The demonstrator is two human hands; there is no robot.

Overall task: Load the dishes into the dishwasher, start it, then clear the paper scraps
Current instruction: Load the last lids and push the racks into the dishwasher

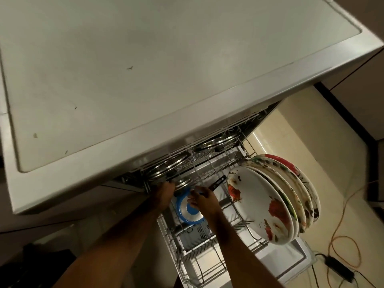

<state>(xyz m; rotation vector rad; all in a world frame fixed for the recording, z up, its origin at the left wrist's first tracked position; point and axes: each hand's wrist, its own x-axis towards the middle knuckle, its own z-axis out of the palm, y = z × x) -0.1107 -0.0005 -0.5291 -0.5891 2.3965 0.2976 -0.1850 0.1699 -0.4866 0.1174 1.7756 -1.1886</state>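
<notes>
Below the worktop [145, 59], my right hand [204, 201] has its grip clamped on the blue plate [188, 210] in the lower rack [207, 244]; left hand [164, 192] grip unclear. Floral plates [270, 204] stand near; careless pushing could knock them.

— What carries the dishes here?

— A wire lower rack [209, 254], pulled out of the dishwasher. At its right side four floral plates [259, 204] stand on edge, one behind another. At the left a blue-rimmed dish [185, 215] is standing in the rack.

— And above?

— An upper rack [187, 161], mostly under the white top [145, 69]. Steel dishes [160, 169] are on it.

— The floor?

— A beige floor [311, 132]; an orange cable [340, 223] and a black adapter [338, 268] lie there.
</notes>
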